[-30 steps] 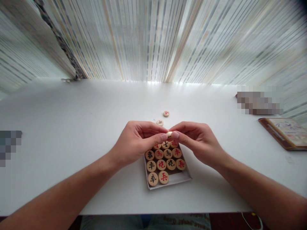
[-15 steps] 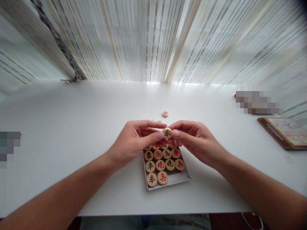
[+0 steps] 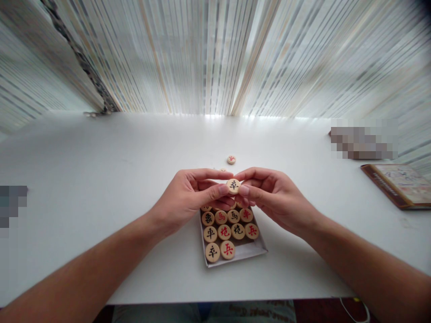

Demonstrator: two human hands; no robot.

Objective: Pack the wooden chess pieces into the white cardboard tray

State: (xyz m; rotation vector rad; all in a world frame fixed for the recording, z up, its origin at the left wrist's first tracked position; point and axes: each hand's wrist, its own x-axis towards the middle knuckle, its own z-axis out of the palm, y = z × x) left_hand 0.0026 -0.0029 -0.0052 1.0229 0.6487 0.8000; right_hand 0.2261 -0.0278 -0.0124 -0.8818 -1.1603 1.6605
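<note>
Between my two hands is a round wooden Chinese chess piece with a black character, its face turned toward me. The thumb and fingers of my left hand pinch its left side, and those of my right hand its right side. Below them lies a shallow white box with rows of similar pieces in black and red, such as a red-marked piece in the nearest row. My hands hide part of the box's far rows. Beyond my fingers, a red-marked piece lies on the table, with another partly hidden piece nearer.
The white table reaches back to a striped curtain. At the right lies a flat brown-edged box or book, with a blurred-out object behind it. Another blurred object is at the left edge.
The held chess piece has turned slightly between my fingers, so its character is tilted differently, and it sits a touch higher. The box and the loose pieces stay in place.
</note>
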